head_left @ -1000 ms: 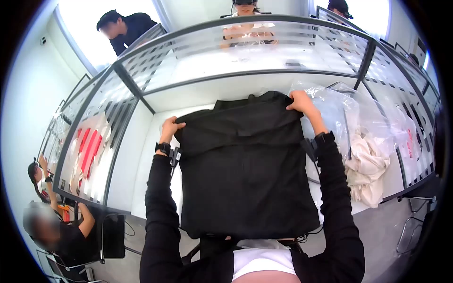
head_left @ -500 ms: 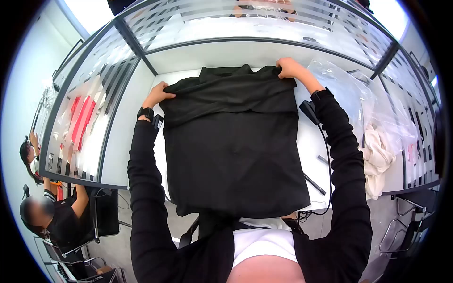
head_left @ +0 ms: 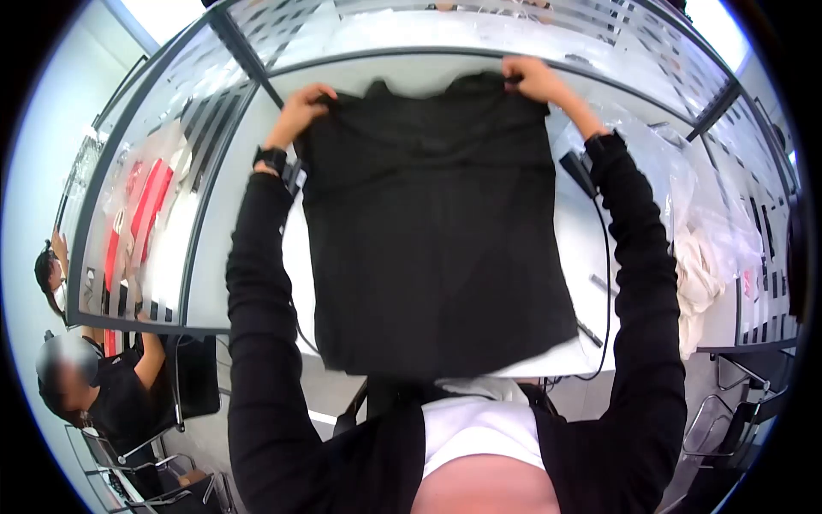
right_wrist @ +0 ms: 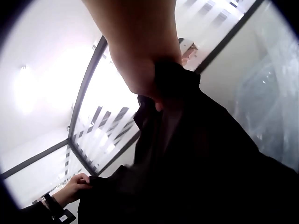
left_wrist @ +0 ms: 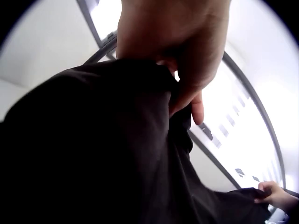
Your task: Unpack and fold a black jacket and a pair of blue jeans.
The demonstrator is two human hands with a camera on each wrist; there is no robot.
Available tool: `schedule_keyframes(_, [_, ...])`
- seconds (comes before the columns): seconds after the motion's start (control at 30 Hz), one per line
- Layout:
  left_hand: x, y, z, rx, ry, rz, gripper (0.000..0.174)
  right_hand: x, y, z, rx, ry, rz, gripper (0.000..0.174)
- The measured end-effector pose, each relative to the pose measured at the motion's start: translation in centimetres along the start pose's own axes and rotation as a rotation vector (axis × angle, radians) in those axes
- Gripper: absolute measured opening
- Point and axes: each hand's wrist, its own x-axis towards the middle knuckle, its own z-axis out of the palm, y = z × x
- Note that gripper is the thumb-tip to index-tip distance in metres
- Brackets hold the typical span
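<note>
A black shirt [head_left: 437, 223] is spread out in front of me in the head view, its neck side away from me and its hem near the table's front edge. My left hand [head_left: 301, 113] grips its far left corner, thumb and fingers pinching the cloth. At the far right corner my right hand [head_left: 538, 81] holds the fabric the same way. In the left wrist view dark cloth hangs from the left hand [left_wrist: 187, 42], partly covering its fingers. The right wrist view shows the cloth bunched at the right hand [right_wrist: 140, 60], with the shirt drooping between both hands.
Clear plastic bags [head_left: 634, 163] and a cream cloth [head_left: 698, 274] lie at the right of the white table [head_left: 591, 300]. A black pen [head_left: 589, 334] sits beside the shirt. Framed partitions surround the table on its far and side edges. Someone sits at the left [head_left: 120, 385].
Both hands have moved away from me and up, drawing the shirt's far edge with them. The folds across its upper part have largely flattened, and the head view has tilted down.
</note>
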Motion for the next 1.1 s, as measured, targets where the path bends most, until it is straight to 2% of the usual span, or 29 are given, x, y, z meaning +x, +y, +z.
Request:
schedule_keyframes(0.07, [0.1, 2.5, -2.2, 0.142, 0.144, -0.087, 0.019, 1.0, -0.7, -2.3, -0.056, 0.228, -0.055, 0.02])
schedule_keyframes(0.1, [0.1, 4.2, -2.8, 0.203, 0.277, -0.017, 0.01, 1.3, -1.3, -3.5, -0.06, 0.337, -0.076, 0.02])
schedule_keyframes(0.17, [-1.1, 7.9, -3.5, 0.191, 0.412, 0.045, 0.011, 1.7, -1.8, -4.9, 0.035, 0.554, -0.068, 0.027])
schedule_keyframes(0.23, [-3.4, 10.5, -3.6, 0.186, 0.434, 0.099, 0.012, 0.0, -3.8, -6.5, 0.11, 0.503, -0.085, 0.026])
schedule_keyframes(0.27, [-5.2, 11.4, -3.5, 0.187, 0.362, 0.032, 0.012, -1.5, -5.5, -7.2, 0.148, 0.475, -0.09, 0.026])
schedule_keyframes(0.3, [-7.2, 11.4, -3.4, 0.245, 0.253, 0.053, 0.013, -3.3, -6.4, -7.1, 0.156, 0.402, -0.071, 0.027])
schedule_keyframes(0.37, [-11.6, 12.4, -1.6, 0.311, 0.07, 0.043, 0.015, -7.4, -6.8, -6.3, 0.045, 0.242, -0.245, 0.027])
schedule_keyframes(0.4, [-13.8, 13.4, 0.0, 0.321, -0.003, 0.014, 0.016, -9.4, -6.8, -5.5, 0.015, 0.072, -0.266, 0.033])
schedule_keyframes(0.43, [-15.7, 13.6, 1.4, 0.347, -0.08, 0.002, 0.016, -11.4, -8.8, -5.3, -0.186, -0.093, -0.24, 0.034])
schedule_keyframes(0.5, [-18.7, 12.9, 3.7, 0.405, -0.229, -0.011, 0.015, -14.4, -9.4, -3.0, -0.474, -0.29, -0.392, 0.04])
schedule_keyframes(0.53, [-19.9, 12.5, 4.6, 0.439, -0.299, -0.01, 0.015, -15.4, -10.2, -2.2, -0.508, -0.32, -0.371, 0.039])
schedule_keyframes(0.57, [-20.7, 12.5, 5.4, 0.418, -0.306, -0.091, 0.025, -16.1, -10.9, -1.7, -0.547, -0.348, -0.351, 0.039])
schedule_keyframes(0.6, [-21.3, 12.9, 6.3, 0.412, -0.23, -0.103, 0.029, -16.7, -11.6, -1.1, -0.586, -0.376, -0.33, 0.039])
schedule_keyframes(0.67, [-21.3, 14.3, 8.0, 0.406, -0.08, -0.116, 0.037, -17.0, -12.5, -0.4, -0.651, -0.248, -0.367, 0.041])
schedule_keyframes(0.7, [-21.4, 14.0, 8.1, 0.575, -0.134, -0.075, 0.044, -17.0, -13.2, -0.2, -0.673, -0.2, -0.407, 0.041])
schedule_keyframes(0.73, [-21.3, 13.9, 8.2, 0.653, -0.168, -0.016, 0.045, -17.0, -13.9, 0.0, -0.693, -0.152, -0.447, 0.04])
schedule_keyframes(0.8, [-20.7, 13.9, 8.7, 0.81, -0.233, 0.108, 0.046, -17.2, -14.4, 0.8, -0.698, -0.133, -0.525, 0.029])
schedule_keyframes(0.87, [-20.2, 13.3, 9.2, 0.778, -0.2, 0.149, 0.032, -17.6, -13.4, 2.9, -0.671, -0.138, -0.565, 0.023])
schedule_keyframes(0.9, [-20.0, 12.5, 9.3, 0.753, -0.203, 0.143, 0.027, -17.7, -12.9, 3.6, -0.644, -0.08, -0.583, 0.019])
schedule_keyframes(0.97, [-19.3, 12.9, 9.4, 0.704, -0.146, 0.104, 0.014, -17.7, -12.8, 3.4, -0.621, -0.08, -0.489, 0.022])
schedule_keyframes(1.03, [-19.3, 14.1, 8.6, 0.526, -0.078, -0.006, 0.013, -17.4, -13.5, 1.9, -0.545, -0.098, -0.385, 0.03])
schedule_keyframes(1.1, [-19.8, 15.4, 7.7, 0.377, -0.079, -0.07, 0.01, -17.7, -13.0, 1.1, -0.558, -0.148, -0.404, 0.036])
